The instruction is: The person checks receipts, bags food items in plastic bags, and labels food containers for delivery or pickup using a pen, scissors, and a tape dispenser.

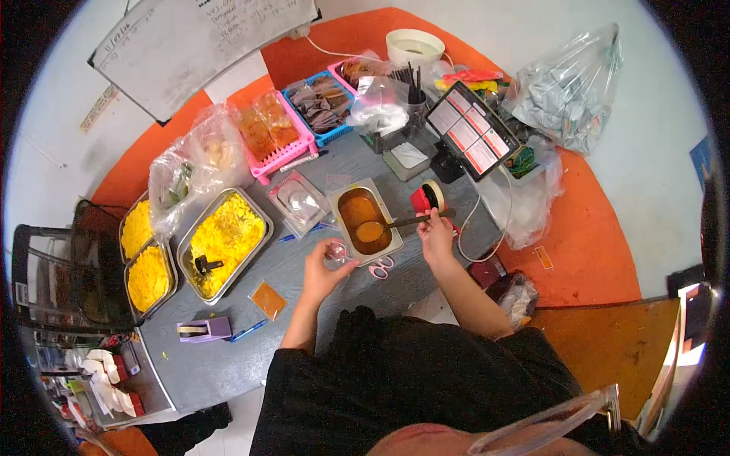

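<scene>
A metal tray (331, 199) of orange-brown sauce stands near the middle of the grey table. My right hand (436, 234) is closed round the dark handle of a ladle (370, 232), whose bowl is in the sauce and full of it. Just left of the tray's near corner, my left hand (325, 266) holds a small clear plastic bag (337, 251) between thumb and fingers. Pink-handled scissors (382, 267) lie by the tray's near edge. A flat packet of orange sauce (268, 299) lies to the left of my left arm.
Metal trays of yellow food (266, 228) are at the left. A purple tape dispenser (204, 329) sits near the front edge. Behind are pink (303, 148) and blue (337, 135) baskets; a tablet (473, 131) stands at the back right, with a white cable (502, 238) before it.
</scene>
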`<state>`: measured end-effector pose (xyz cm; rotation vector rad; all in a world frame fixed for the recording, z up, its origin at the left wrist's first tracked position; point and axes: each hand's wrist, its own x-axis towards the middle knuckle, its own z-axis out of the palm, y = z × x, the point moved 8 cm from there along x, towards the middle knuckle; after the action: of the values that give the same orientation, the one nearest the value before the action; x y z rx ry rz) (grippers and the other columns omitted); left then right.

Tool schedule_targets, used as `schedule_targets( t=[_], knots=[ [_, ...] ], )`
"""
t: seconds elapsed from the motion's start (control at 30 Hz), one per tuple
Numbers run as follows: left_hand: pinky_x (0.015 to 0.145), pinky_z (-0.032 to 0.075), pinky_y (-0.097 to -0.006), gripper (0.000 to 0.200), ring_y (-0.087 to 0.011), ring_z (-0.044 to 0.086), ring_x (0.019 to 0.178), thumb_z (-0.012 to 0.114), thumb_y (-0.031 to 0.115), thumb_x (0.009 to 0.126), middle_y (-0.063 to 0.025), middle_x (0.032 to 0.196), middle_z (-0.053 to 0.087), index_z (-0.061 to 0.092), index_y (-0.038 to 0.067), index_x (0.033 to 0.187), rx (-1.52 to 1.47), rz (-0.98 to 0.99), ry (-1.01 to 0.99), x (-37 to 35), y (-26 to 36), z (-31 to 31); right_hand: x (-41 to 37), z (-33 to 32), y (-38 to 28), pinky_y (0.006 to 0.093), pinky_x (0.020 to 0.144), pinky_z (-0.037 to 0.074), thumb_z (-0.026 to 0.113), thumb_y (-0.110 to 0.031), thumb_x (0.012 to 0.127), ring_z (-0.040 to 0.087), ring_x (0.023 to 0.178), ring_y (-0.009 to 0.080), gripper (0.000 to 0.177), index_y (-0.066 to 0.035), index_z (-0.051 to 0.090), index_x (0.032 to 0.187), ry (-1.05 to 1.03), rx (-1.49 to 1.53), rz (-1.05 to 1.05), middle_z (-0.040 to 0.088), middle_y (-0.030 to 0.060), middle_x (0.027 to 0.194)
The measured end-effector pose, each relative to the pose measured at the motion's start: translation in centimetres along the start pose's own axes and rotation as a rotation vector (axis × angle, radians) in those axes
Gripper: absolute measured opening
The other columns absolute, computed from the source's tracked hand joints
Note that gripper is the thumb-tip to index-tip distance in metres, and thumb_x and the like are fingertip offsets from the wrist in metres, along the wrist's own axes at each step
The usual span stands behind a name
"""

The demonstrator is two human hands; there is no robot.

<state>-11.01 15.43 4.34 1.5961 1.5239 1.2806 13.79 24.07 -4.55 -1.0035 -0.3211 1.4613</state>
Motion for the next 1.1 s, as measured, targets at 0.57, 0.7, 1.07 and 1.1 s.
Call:
schedule_targets(
  t=[0.57, 0.7, 1.07, 1.1],
  knots=[
    [0.060, 0.045, -0.0274, 0.043, -0.0181, 0.058, 0.065, 0.079, 0.023, 0.054, -0.0077, 0.071, 0.060, 0.059, 0.001, 0.085, 0.049, 0.061, 0.107, 5.8, 0.2, 3.0, -0.6, 4.8, -6.8, 0.0247, 0.047, 0.039, 0.047, -0.021, 0.088, 0.048, 0.052, 0.0123, 0.020, -0.002, 0.047, 0.082, -0.063, 0.063, -0.213, 0.058, 0.0126, 0.078],
    [0.060, 0.045, -0.0312, 0.046, -0.0220, 0.056, 0.064, 0.079, 0.026, 0.052, -0.0085, 0.070, 0.058, 0.059, 0.002, 0.085, 0.236, 0.086, 0.078, 6.2, 1.8, 3.1, -1.1, 5.5, -7.9, 0.0239, 0.047, 0.039, 0.047, -0.020, 0.088, 0.048, 0.052, 0.0108, 0.020, -0.001, 0.049, 0.082, -0.072, -0.003, -0.276, 0.058, 0.0117, 0.075],
    [0.061, 0.044, -0.0326, 0.046, -0.0252, 0.056, 0.069, 0.078, 0.025, 0.054, -0.0118, 0.074, 0.058, 0.057, 0.000, 0.087, 0.172, 0.028, 0.113, 6.4, 0.5, 4.0, -6.6, 10.1, -10.7, 0.0192, 0.047, 0.039, 0.042, -0.018, 0.090, 0.049, 0.054, 0.0055, 0.023, -0.001, 0.052, 0.078, -0.264, -0.460, -0.649, 0.058, 0.0051, 0.076],
    [0.062, 0.045, -0.0312, 0.044, -0.0236, 0.057, 0.068, 0.078, 0.022, 0.055, -0.0119, 0.075, 0.059, 0.057, 0.000, 0.087, 0.167, 0.045, 0.162, 6.3, 0.7, 3.7, -7.7, 10.8, -10.7, 0.0206, 0.049, 0.040, 0.044, -0.015, 0.089, 0.051, 0.056, 0.0079, 0.020, -0.001, 0.053, 0.079, -0.351, -0.537, -0.727, 0.058, 0.0062, 0.077]
  ],
)
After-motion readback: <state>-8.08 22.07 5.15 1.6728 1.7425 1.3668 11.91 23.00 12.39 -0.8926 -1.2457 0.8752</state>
